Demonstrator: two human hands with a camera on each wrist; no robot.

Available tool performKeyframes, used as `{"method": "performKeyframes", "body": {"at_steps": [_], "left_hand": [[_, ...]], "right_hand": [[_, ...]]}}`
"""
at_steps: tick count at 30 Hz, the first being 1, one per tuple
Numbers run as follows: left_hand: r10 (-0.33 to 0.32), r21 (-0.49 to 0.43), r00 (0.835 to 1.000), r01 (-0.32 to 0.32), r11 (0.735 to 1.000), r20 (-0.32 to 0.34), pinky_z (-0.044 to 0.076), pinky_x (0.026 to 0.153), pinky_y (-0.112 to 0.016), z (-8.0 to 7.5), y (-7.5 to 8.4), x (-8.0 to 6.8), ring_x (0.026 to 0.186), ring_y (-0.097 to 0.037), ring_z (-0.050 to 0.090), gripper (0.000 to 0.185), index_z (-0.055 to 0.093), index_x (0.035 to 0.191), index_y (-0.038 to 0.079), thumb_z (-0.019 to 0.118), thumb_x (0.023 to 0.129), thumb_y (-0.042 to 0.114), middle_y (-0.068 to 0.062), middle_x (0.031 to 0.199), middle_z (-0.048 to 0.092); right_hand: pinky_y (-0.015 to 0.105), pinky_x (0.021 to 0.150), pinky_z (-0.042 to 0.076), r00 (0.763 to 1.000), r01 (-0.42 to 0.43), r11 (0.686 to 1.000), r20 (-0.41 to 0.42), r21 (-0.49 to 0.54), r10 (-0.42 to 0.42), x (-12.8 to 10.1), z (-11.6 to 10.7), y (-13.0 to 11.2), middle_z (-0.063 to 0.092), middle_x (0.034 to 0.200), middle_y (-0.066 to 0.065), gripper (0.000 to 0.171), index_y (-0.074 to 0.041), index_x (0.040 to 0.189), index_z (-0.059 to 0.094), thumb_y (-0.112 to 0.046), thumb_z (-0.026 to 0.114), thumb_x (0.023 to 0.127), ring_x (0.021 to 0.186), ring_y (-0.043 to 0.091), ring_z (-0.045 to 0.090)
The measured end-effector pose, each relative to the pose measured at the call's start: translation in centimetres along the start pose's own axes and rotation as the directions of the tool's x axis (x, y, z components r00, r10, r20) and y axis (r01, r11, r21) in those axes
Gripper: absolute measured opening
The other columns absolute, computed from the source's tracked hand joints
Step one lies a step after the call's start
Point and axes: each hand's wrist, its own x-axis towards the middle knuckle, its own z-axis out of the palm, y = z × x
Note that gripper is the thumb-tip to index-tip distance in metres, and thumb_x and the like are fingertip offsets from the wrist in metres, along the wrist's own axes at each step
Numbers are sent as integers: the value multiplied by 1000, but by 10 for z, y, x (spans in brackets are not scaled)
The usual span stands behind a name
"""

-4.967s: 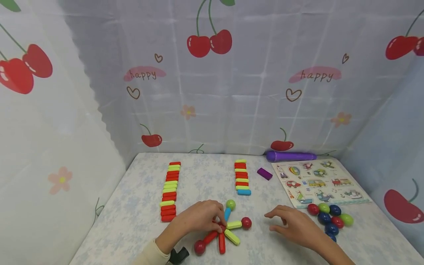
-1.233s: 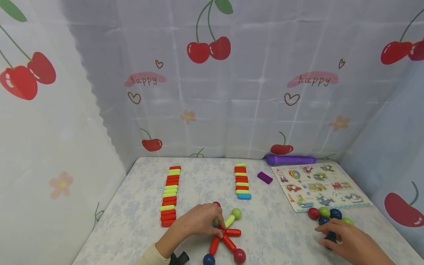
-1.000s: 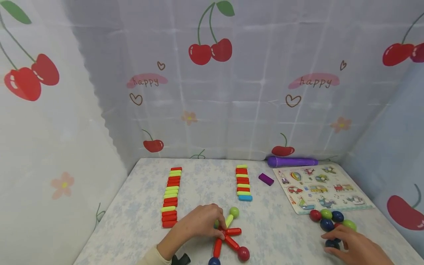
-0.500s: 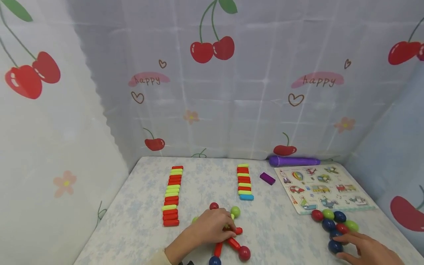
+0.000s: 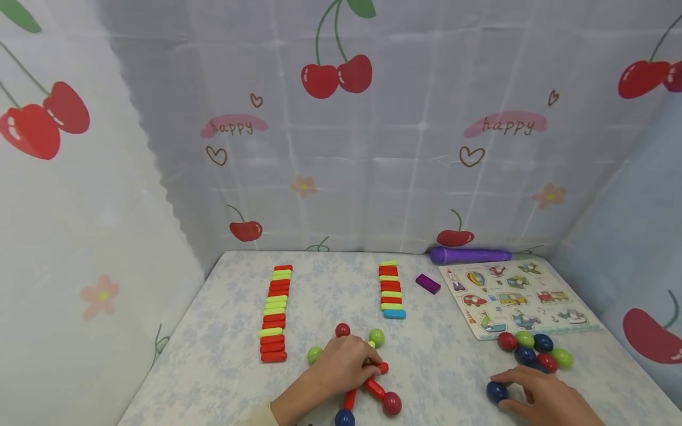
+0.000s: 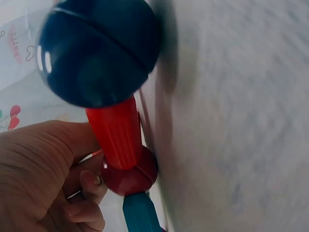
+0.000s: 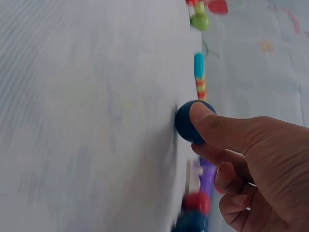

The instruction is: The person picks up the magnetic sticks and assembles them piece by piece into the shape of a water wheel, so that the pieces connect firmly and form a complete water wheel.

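- At lower right of the head view: right hand (image 5: pixel 546 393) pinches a blue ball (image 5: pixel 496 391) between thumb and fingers.
- At lower centre: left hand (image 5: pixel 343 362) grips the rod-and-ball assembly (image 5: pixel 375 389), fingers curled near its middle.

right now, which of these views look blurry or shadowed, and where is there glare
Head view: fairly sharp, with shadow on the left of the backdrop; left wrist: pale glare on the attached blue ball, table soft; right wrist: table streaked, red ball smeared, pinched blue ball clearer.
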Motion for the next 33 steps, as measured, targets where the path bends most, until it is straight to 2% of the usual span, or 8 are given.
{"method": "performKeyframes", "body": {"at_steps": [5,7,10,16,21,23,28,33], "left_hand": [[-39,-49,999,38,998,-18,44,61,-16,1,1,0,66,5,51,15,88,108,23,87,94,27,20,83,76],[-43,-61,999,42,997,-18,45,62,-16,1,1,0,66,5,52,15,88,108,23,88,93,26,21,83,75],[-44,-83,999,43,996,-14,46,62,-16,1,1,0,67,5,52,16,88,108,23,89,92,26,21,84,75],[-41,-89,999,40,995,-9,45,61,-17,-2,1,0,68,3,52,20,88,109,24,91,89,29,20,85,74],[-27,-65,1000,27,997,-2,44,60,-17,-3,1,1,68,2,51,19,88,107,25,91,90,31,20,83,71],[-10,-63,1000,10,998,-1,44,60,-17,-3,1,2,67,2,51,17,88,106,25,91,90,31,21,81,70],[22,-53,1000,-23,998,-12,44,60,-16,-3,0,1,67,3,51,16,88,106,23,90,91,29,20,83,72],[18,-45,999,-19,999,-29,43,59,-15,-4,-1,0,67,4,50,16,89,104,23,91,90,28,18,85,74]], "right_hand": [[41,80,60,999,54,998,-2,22,-54,11,13,-45,71,112,-3,39,-25,120,80,-31,93,83,85,19,57],[44,83,61,995,97,995,2,21,-97,15,16,-60,72,112,-4,37,-27,117,80,-31,93,83,88,18,59],[43,83,62,979,202,979,-1,12,-202,22,17,-78,72,110,-7,34,-29,116,80,-31,92,84,89,15,60],[32,78,58,900,432,900,-34,-63,-435,37,14,-103,71,107,-15,32,-30,119,80,-35,89,89,88,6,59],[25,75,56,831,551,833,-52,-54,-553,50,14,-119,71,107,-16,30,-31,118,78,-35,89,90,88,3,60],[24,73,55,816,575,817,-45,-33,-576,53,15,-124,70,106,-17,29,-31,117,78,-35,89,90,87,4,60],[23,72,52,812,584,812,-34,-1,-583,57,20,-133,69,105,-19,29,-32,117,78,-35,89,90,87,4,58],[24,71,51,809,587,809,-33,3,-587,59,21,-136,68,104,-19,29,-32,116,78,-36,89,90,86,4,57]]}}
